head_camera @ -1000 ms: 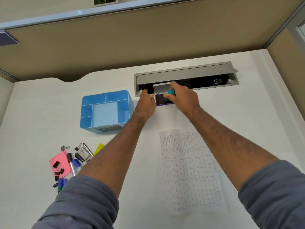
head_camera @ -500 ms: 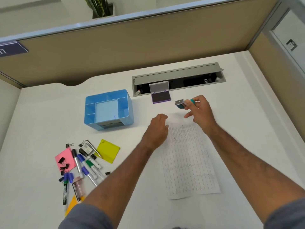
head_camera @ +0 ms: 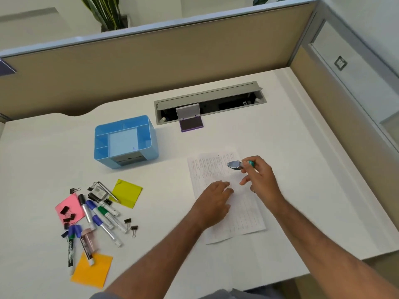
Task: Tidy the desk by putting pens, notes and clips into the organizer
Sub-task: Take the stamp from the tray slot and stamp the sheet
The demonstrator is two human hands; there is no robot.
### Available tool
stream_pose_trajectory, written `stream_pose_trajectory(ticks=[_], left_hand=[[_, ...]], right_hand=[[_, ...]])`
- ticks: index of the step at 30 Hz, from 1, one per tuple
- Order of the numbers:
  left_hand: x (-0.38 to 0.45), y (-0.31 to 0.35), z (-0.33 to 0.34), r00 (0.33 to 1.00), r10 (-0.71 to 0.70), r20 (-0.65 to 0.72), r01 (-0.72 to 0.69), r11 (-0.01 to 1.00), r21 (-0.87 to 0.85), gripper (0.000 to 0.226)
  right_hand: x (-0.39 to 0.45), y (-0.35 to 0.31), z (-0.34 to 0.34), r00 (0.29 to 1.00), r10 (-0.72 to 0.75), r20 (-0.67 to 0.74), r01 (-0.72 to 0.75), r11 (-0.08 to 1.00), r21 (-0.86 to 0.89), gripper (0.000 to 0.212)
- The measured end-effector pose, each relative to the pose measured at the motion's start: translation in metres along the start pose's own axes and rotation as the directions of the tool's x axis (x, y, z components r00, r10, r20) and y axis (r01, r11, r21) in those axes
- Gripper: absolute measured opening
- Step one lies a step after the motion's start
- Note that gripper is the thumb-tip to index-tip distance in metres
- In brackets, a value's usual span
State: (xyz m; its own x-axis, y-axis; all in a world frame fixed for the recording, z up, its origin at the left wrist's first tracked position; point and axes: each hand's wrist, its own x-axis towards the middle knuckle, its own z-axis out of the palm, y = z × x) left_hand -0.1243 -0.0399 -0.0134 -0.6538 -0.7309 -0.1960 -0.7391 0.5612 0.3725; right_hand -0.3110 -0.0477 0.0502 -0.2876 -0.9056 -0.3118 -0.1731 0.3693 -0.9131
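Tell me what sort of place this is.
Most likely an office cubicle: a white desk enclosed by tan partition panels, with a cable tray built into it and a blue desk organizer on top.

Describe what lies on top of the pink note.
Several black binder clips rest on the pink note; a marker overlaps its right edge. Anything beneath the note is hidden.

A printed sheet (head_camera: 228, 197) covered in fine table rows lies flat on the white surface (head_camera: 280, 169). Farther back a grey cable tray (head_camera: 210, 102) is sunk into the surface, its lid raised — just in front of it sits an open purple ink pad (head_camera: 191, 125). Tan partition panels (head_camera: 151, 61) wall the back and right sides — plant leaves (head_camera: 103, 11) show beyond
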Motion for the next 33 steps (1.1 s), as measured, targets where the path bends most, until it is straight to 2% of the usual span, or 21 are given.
stream_pose_trajectory(ticks=[3,10,15,18,23,26,33], left_hand=[[-0.006,0.007,0.008,0.995,0.096,0.038,-0.098,0.993,0.067,0.054],[-0.009,0.016,0.022,0.965,0.092,0.247,-0.128,0.983,0.134,0.069],[-0.005,0.017,0.022,0.948,0.079,0.308,-0.136,0.976,0.170,0.078],[-0.002,0.019,0.021,0.945,0.062,0.320,-0.124,0.976,0.179,0.080],[0.001,0.020,0.021,0.944,0.061,0.323,-0.120,0.979,0.166,0.084],[0.001,0.019,0.022,0.949,0.069,0.308,-0.124,0.979,0.161,0.085],[0.001,0.019,0.023,0.951,0.073,0.299,-0.121,0.982,0.144,0.086]], right_hand=[[-0.019,0.010,-0.012,1.000,0.002,-0.007,-0.002,1.000,0.006,0.010],[-0.058,0.040,-0.041,0.999,0.004,-0.042,-0.006,0.998,-0.055,0.008],[-0.087,0.056,-0.061,0.999,-0.044,-0.005,0.041,0.969,-0.243,0.008],[-0.103,0.067,-0.072,0.996,-0.058,0.067,0.082,0.892,-0.444,0.009],[-0.125,0.081,-0.076,0.971,-0.181,0.156,0.237,0.667,-0.706,0.014],[-0.132,0.086,-0.071,0.962,-0.213,0.169,0.265,0.599,-0.755,0.016],[-0.133,0.081,-0.057,0.964,-0.204,0.170,0.257,0.561,-0.787,0.020]])
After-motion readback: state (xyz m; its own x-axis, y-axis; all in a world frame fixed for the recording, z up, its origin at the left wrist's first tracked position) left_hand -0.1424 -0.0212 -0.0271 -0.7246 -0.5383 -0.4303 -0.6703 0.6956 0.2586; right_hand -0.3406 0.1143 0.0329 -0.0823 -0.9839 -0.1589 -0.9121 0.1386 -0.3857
